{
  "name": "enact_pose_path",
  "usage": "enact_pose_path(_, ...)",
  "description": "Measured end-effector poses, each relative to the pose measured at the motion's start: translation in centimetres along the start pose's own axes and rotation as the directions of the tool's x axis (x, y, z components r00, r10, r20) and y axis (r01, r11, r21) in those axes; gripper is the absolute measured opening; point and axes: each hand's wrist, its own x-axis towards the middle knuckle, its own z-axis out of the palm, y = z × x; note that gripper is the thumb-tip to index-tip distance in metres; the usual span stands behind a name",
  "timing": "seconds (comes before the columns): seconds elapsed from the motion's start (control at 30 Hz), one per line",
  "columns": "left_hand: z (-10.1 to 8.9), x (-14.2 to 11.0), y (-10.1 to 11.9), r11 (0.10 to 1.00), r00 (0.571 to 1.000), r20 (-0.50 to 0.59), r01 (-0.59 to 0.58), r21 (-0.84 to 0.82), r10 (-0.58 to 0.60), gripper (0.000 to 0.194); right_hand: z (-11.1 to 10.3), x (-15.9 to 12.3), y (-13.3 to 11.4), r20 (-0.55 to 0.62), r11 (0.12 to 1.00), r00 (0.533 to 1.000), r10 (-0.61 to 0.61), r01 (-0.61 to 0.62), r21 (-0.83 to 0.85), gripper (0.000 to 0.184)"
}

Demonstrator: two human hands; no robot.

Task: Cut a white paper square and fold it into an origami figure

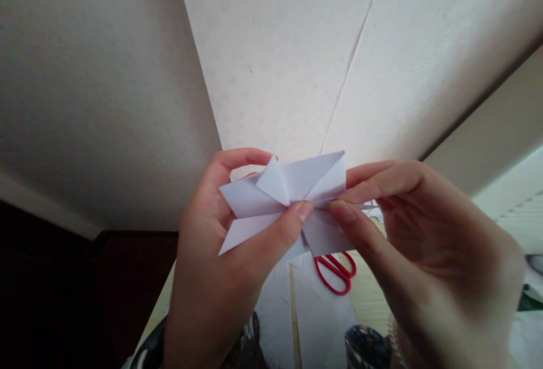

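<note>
A folded white paper piece (292, 179) with several pointed flaps is held up between both hands. My left hand (237, 244) grips it from the left, its thumb pressed on the middle of the fold and its fingers behind, partly hidden. On the other side, my right hand (407, 227) pinches the paper's right part between thumb and index finger. One small triangular flap stands up near the left fingertips. Below the paper, scissors with red handles (333, 273) lie on white paper sheets (322, 318); their blades are hidden.
A pale wooden table (369, 290) lies beneath the hands. White patterned walls (271, 63) meet in a corner close behind it. Dark floor (139, 284) shows at the lower left. Some partly cut-off items sit at the right edge.
</note>
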Motion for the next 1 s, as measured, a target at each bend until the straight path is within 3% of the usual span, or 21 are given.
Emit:
enact_pose_path(0.37, -0.2, 0.01, -0.03, 0.999, 0.998, 0.063, 0.021, -0.045, -0.018, 0.043, 0.01, 0.07, 0.14, -0.03, 1.0, 0.999, 0.028, -0.028, 0.008, 0.012)
enact_pose_path(0.57, -0.22, 0.43, -0.13, 0.999, 0.996, 0.084, 0.022, -0.046, -0.018, 0.037, -0.33, 0.26, -0.15, 0.028, 0.997, 0.997, 0.074, -0.074, 0.029, 0.017)
enact_pose_path(1.0, 0.31, 0.5, -0.48, 0.998, 0.998, 0.017, 0.057, 0.016, -0.057, 0.038, -0.14, 0.22, -0.04, -0.042, 0.993, 0.993, 0.109, -0.107, 0.049, 0.015)
